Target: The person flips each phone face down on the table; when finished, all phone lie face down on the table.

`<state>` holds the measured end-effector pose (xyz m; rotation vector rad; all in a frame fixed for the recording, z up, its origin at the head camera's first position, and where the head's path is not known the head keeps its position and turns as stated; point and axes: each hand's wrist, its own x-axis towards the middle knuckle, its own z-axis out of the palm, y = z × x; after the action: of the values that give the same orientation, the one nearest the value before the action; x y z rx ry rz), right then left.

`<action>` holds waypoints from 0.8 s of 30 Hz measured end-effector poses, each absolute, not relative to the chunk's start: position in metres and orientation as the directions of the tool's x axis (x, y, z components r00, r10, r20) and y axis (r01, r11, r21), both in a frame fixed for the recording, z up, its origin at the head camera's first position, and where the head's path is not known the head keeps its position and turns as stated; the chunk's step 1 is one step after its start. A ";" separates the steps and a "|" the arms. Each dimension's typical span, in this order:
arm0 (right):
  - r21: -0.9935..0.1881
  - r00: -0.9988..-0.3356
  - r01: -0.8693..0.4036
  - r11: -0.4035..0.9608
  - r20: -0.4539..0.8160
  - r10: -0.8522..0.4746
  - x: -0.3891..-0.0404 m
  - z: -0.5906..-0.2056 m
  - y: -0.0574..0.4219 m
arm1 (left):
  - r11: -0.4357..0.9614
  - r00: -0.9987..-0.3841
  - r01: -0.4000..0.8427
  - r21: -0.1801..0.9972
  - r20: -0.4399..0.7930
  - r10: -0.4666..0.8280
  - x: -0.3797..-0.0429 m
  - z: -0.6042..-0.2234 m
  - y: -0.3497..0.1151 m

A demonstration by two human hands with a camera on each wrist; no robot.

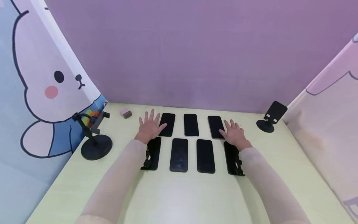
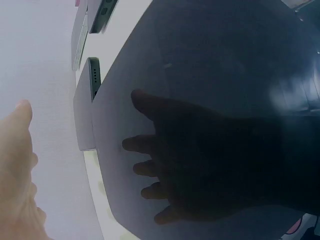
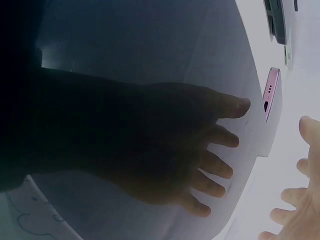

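Observation:
Several phones with dark screens lie face up in two rows on a pale table (image 1: 179, 196). My left hand (image 1: 149, 127), fingers spread, is beside the back-left phone (image 1: 168, 124) and above the front-left phone (image 1: 154, 152). With fingers likewise spread, my right hand (image 1: 234, 134) has its thumb over the back-right phone (image 1: 215, 126); its wrist partly hides the front-right phone (image 1: 231, 160). Between the hands lie a back-middle phone (image 1: 191, 125) and two front phones (image 1: 179, 155). Both wrist views show a hand's dark reflection on a near screen. Neither hand holds anything.
A black round-based stand (image 1: 96, 147) with an arm is at the left table edge. Near it, toward the back, sits a small pinkish box (image 1: 126, 113). A black folding phone stand (image 1: 275, 112) stands at the back right. Purple wall (image 1: 195, 56) rises behind.

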<state>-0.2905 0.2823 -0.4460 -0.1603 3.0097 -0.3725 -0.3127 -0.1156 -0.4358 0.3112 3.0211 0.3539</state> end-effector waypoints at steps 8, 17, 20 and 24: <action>-0.311 -0.988 -0.107 0.945 -0.077 -0.137 -0.285 -0.437 0.281 | 0.923 -0.969 0.237 0.304 0.006 0.247 -0.308 -0.434 -0.102; -0.463 -0.988 -0.109 0.880 -0.051 -0.149 -0.267 -0.424 0.298 | 0.758 -0.925 0.365 0.541 0.119 0.360 -0.293 -0.428 -0.027; -0.494 -0.987 -0.099 0.864 -0.058 -0.147 -0.259 -0.423 0.305 | 0.696 -0.910 0.388 0.605 0.130 0.394 -0.285 -0.430 0.003; -0.504 -0.989 -0.079 0.860 -0.069 -0.132 -0.245 -0.426 0.316 | 0.638 -0.884 0.425 0.642 0.145 0.444 -0.274 -0.437 0.041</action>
<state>-0.2450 0.3162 -0.4255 -0.1667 2.9322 -0.7880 -0.2744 0.0408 -0.4374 0.7477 2.8192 1.0943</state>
